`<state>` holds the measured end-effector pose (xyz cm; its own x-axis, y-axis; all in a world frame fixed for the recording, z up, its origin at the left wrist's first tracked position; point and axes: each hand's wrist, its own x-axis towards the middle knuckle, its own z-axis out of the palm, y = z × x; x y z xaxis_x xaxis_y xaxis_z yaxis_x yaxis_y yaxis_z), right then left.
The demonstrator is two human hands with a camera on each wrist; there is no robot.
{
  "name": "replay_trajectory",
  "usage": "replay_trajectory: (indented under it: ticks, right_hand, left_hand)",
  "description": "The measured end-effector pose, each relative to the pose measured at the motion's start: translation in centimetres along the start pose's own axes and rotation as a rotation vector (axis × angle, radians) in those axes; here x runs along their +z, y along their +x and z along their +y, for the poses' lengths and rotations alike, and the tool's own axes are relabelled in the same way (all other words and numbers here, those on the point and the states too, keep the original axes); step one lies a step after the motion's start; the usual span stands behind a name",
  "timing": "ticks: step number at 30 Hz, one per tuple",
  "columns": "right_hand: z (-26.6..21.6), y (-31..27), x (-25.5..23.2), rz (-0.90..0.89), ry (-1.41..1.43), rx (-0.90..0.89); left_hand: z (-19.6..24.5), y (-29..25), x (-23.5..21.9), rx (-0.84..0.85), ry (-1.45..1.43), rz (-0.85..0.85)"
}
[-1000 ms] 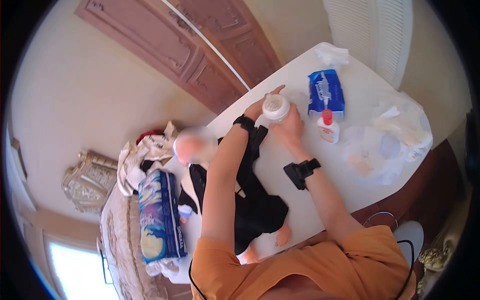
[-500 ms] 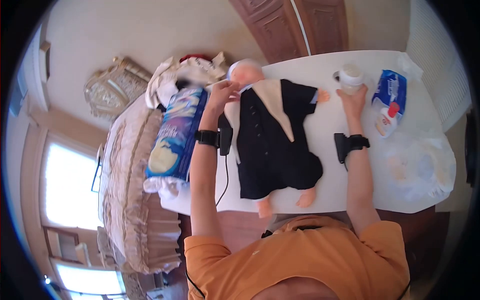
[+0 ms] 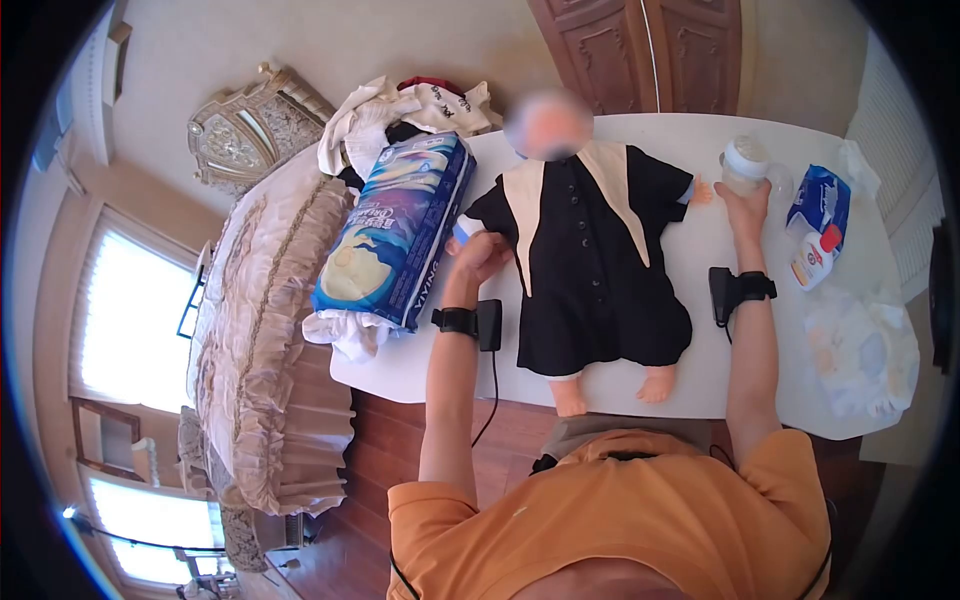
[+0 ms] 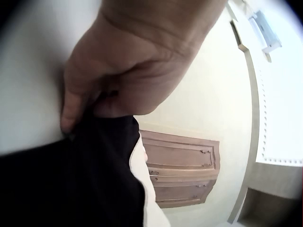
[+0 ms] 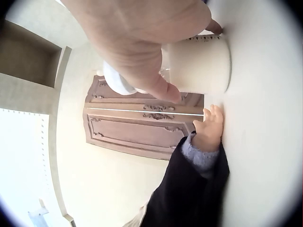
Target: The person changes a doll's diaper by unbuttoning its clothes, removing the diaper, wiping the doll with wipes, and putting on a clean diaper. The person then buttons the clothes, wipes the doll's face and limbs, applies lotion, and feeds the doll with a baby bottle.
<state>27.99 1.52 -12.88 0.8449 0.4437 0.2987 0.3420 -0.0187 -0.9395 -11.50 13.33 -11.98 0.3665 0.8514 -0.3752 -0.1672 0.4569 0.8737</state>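
A baby doll in a black buttoned romper (image 3: pixel 575 270) with cream lapels lies on its back on the white table (image 3: pixel 420 365), feet toward the person. My left hand (image 3: pixel 483 258) is beside the doll's sleeve on the left; in the left wrist view its thumb and fingers pinch the black cloth (image 4: pixel 99 161). On the other side, my right hand (image 3: pixel 745 212) grips a clear baby bottle (image 5: pixel 201 66) with a white cap (image 3: pixel 746 155). Its base is at the table top, close to the doll's small hand (image 5: pixel 210 128).
A blue diaper pack (image 3: pixel 395 230) lies along the table's left side, with crumpled clothes (image 3: pixel 440 105) behind it. Farther right are a blue wipes pack (image 3: pixel 820 205), a white bottle with a red cap (image 3: pixel 817 257) and a clear plastic bag (image 3: pixel 860 345). A bed (image 3: pixel 270 340) stands at left.
My left hand came away from beside the bottle, passed near the doll's head, and moved down to the romper's side. The right hand kept the bottle. The head view swung left.
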Motion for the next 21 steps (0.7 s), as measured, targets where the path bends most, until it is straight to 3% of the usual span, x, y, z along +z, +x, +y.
replay_trajectory:
  ticks: [1,3,7,11,21]
  right_hand:
    - [0.0,-0.2,0.2,-0.017,0.009,-0.005]
    - [-0.3,-0.3,0.4,-0.026,0.024,-0.013]
    - [-0.2,-0.4,0.4,-0.047,-0.002,-0.022]
    - [-0.6,-0.6,0.2,-0.064,0.006,0.003]
    - [0.1,-0.3,0.4,-0.052,0.026,-0.047]
  left_hand:
    - [-1.3,1.7,-1.5,0.002,0.003,-0.004]
    - [-4.7,6.6,-5.5,0.174,-0.24,-0.111]
    - [-1.6,2.7,1.9,0.031,-0.512,-0.054]
    - [-0.8,4.1,2.2,-0.032,-0.452,-0.036]
    - [2.0,7.9,5.3,0.033,-0.3,-0.104]
